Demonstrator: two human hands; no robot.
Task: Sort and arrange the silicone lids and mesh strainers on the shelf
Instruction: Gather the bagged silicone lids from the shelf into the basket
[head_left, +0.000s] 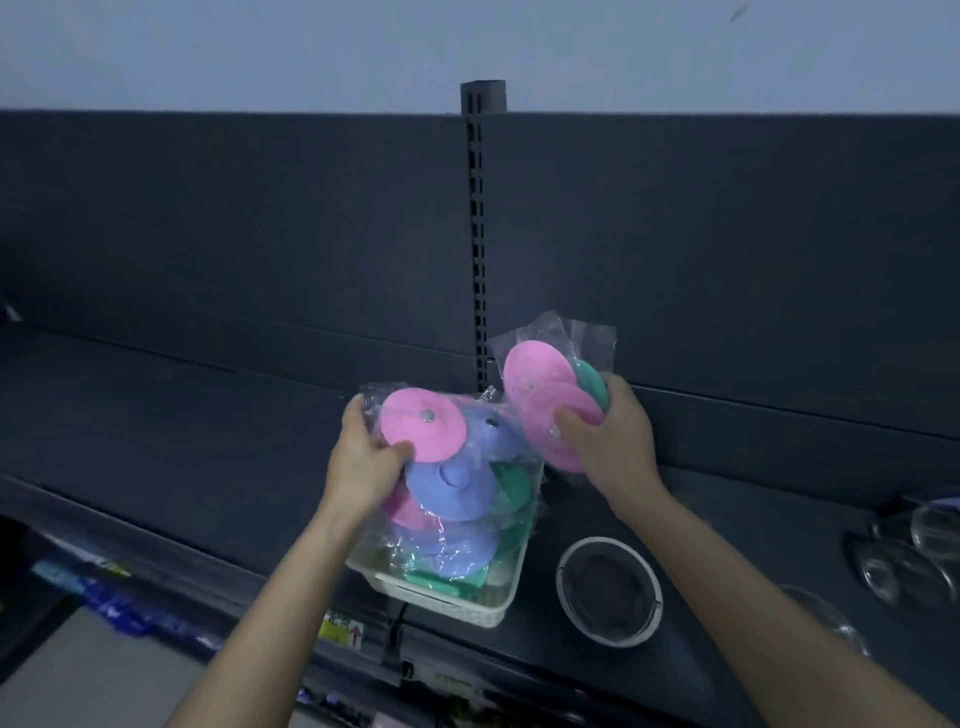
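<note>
A white basket (441, 597) on the dark shelf holds several bagged silicone lids in pink, blue and green. My left hand (363, 462) grips a bagged pink lid (421, 423) at the top of the pile, thumb on its lower edge. A blue lid (449, 486) lies just under it. My right hand (608, 436) holds a small bunch of bagged lids (540, 387), two pink and one green, lifted to the right of the basket. A round mesh strainer (608, 590) stands on the shelf right of the basket.
The dark shelf (182, 426) stretches left of the basket, backed by a dark panel with a slotted upright (478, 234). Clear glassware (914, 551) sits at the far right. Packaged goods (104, 592) show on a lower level at the left.
</note>
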